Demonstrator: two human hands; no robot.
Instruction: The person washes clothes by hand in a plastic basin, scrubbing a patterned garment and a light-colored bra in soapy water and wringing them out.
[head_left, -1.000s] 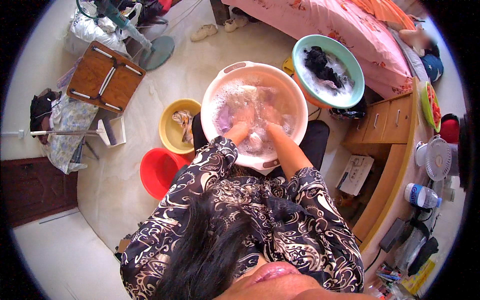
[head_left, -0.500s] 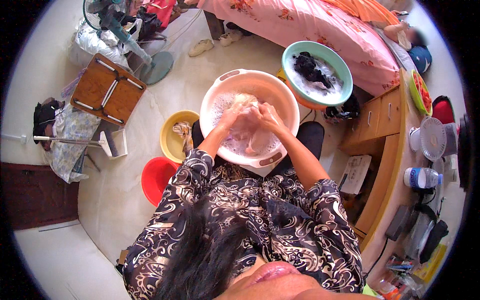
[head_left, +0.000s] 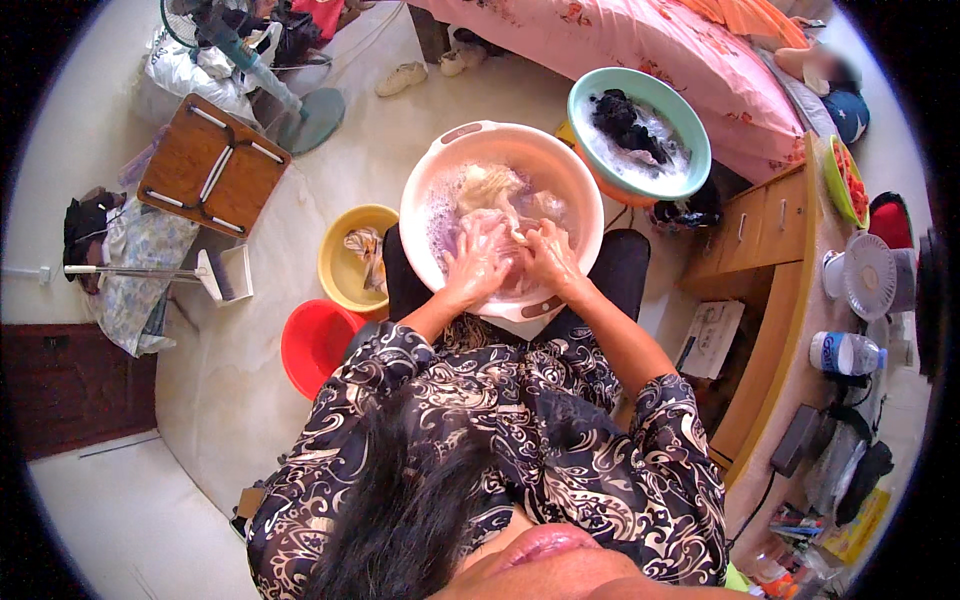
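A white-and-pink basin (head_left: 583,285) stands at my lap with sudsy water in it. A pale cream wet cloth (head_left: 490,187) lies bunched in the water, its pinkish near part under my hands. My left hand (head_left: 478,262) rests over the cloth with fingers spread and stretched forward. Beside it, my right hand (head_left: 550,262) has its fingers curled on a fold of the cloth. Both hands are wet, and their fingertips partly sink among cloth and suds.
A teal basin (head_left: 703,150) with dark wet clothes stands at the right, near the bed (head_left: 560,40). Yellow (head_left: 330,250) and red (head_left: 310,350) basins sit at my left. A wooden cabinet (head_left: 745,235) runs along the right. A person lies at the far right.
Both hands have drawn nearer to me and lower in the basin. The left fingers have spread. The cream cloth's far part now shows uncovered beyond them.
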